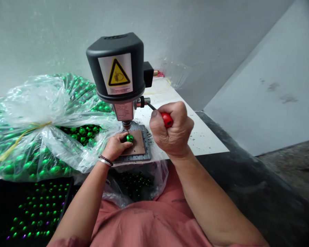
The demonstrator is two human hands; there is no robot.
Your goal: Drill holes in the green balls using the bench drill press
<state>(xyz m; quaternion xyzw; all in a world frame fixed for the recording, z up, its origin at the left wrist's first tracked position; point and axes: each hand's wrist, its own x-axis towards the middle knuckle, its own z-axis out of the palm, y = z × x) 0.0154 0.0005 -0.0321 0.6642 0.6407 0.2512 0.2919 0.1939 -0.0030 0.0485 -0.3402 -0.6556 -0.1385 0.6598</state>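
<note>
A dark drill press (115, 68) with a yellow warning sticker stands on the white table. Beneath its chuck, my left hand (115, 147) pinches a shiny green ball (129, 138) against a brown board (139, 142), which lies on the press's grey base (147, 151). The thin drill bit (128, 131) reaches the top of the ball; whether it has entered cannot be made out. My right hand (172, 130) is wrapped round the red knob (167, 120) of the press lever, to the right of the machine.
Big clear plastic bags (51, 106) of green balls, tied with yellow string, cover the table's left side. An open bag (136, 181) of green balls hangs at the front edge. Dark shavings dot the white tabletop (208, 144). A black tray (38, 209) of green balls is lower left.
</note>
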